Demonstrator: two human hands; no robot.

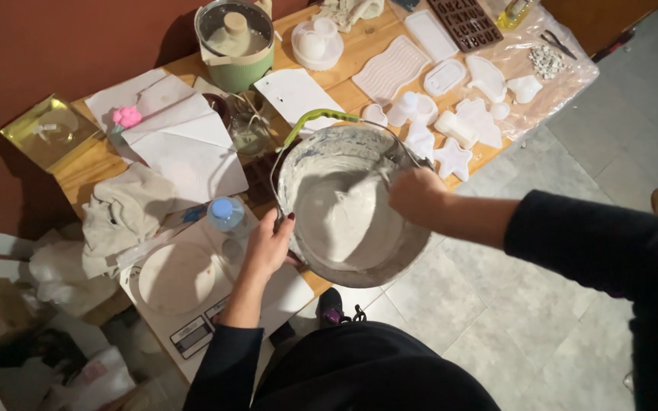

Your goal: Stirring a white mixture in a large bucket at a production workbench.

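Stirring step: round metal bucket (pixel 356 205) of grey-white paste over wooden table (pixel 97 164) edge. Left hand (pixel 266 245) clamped on bucket rim; right hand (pixel 418 195) closed, stirrer hidden. Next: probably pouring into white moulds (pixel 451 106) beyond bucket.

The left hand (pixel 268 243) sits low and close to the body, fingers curled and closed in a grip, thumb side up, dark polish on 1 visible nail. Its forearm is bare from the wrist down to a dark sleeve pushed up near the elbow. The right hand (pixel 418 195) reaches in from the right, closed in a loose fist, knuckles up. Its wrist is bare, the dark sleeve covering the forearm beyond.
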